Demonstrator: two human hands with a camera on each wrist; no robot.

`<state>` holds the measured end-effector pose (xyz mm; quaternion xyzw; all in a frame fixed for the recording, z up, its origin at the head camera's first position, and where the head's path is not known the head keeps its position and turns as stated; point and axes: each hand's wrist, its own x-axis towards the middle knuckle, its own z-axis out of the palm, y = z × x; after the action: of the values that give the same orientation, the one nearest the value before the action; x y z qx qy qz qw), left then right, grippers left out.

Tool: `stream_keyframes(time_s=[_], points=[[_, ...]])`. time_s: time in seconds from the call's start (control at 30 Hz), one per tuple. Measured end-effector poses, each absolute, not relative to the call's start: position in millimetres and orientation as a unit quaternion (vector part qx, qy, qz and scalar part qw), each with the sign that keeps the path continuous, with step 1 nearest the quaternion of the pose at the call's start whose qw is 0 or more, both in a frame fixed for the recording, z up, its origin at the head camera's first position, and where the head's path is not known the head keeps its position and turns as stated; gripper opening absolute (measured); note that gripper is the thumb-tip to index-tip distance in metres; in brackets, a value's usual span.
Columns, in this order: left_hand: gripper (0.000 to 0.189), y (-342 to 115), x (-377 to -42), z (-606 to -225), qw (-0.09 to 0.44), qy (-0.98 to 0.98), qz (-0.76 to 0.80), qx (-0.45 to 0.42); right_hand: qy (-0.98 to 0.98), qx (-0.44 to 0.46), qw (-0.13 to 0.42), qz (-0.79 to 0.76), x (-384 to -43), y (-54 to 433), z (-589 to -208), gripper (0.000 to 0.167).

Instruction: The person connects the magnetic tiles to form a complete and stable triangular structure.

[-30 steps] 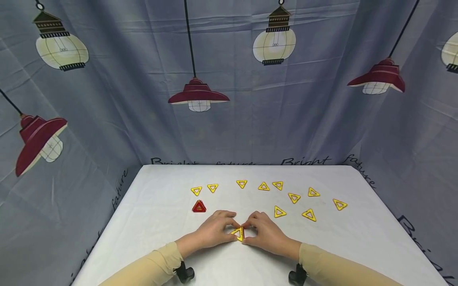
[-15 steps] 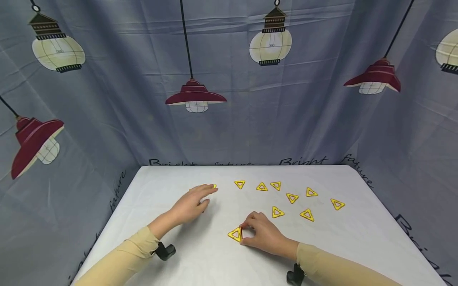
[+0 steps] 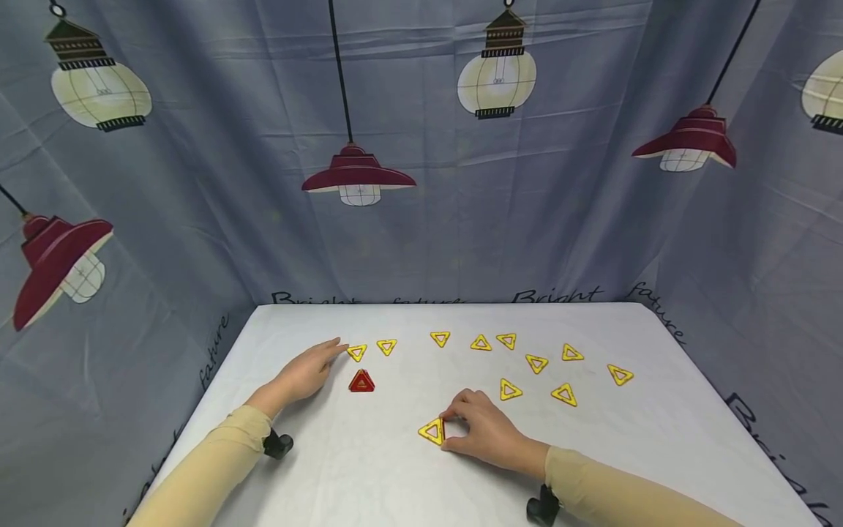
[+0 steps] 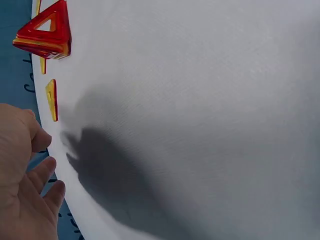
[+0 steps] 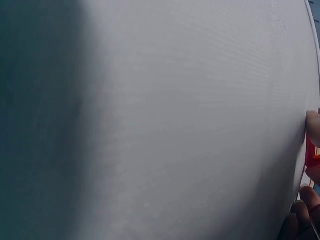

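My right hand point(image 3: 487, 430) pinches the edge of a red triangular magnetic tile point(image 5: 312, 156) that stands along one side of a flat yellow triangular tile point(image 3: 431, 432). Most of the red piece is hidden behind the fingers in the head view. My left hand point(image 3: 306, 372) reaches out at the far left, fingertips right at a yellow tile point(image 3: 356, 353) lying on the table. Between its thumb and fingers nothing shows in the left wrist view. Just in front of that tile sits a red pyramid point(image 4: 50, 30) of triangular tiles.
Several more yellow triangular tiles lie flat and scattered across the back and right, among them one tile point(image 3: 386, 347) at the back left and another tile point(image 3: 620, 375) at the far right. A white cloth covers the table point(image 3: 316, 468). Behind it hangs a grey-blue curtain point(image 3: 421, 249).
My left hand let go of the yellow tile at the front and moved back and left, passing over the red pyramid, to the far-left yellow tile. The right hand holds its place.
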<state>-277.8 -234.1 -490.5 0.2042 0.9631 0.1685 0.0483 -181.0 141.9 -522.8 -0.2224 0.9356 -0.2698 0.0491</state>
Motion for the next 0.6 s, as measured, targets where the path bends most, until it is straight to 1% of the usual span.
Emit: stream_keyframes(time_s=[0.37,0.5,0.6], points=[[0.052,-227,-284,-499,0.074,0.954,0.123,0.264,0.937,-0.225,0.046,-0.264,-182,141,-523,0.044],[0.052,-225,-283,-500,0.078,0.955,0.110,0.263,0.936,-0.229,0.045,-0.265,-181,142,-522,0.043],[0.050,-224,-279,-500,0.072,0.958,0.099,0.261,0.937,-0.230,0.042,-0.261,-181,142,-522,0.044]])
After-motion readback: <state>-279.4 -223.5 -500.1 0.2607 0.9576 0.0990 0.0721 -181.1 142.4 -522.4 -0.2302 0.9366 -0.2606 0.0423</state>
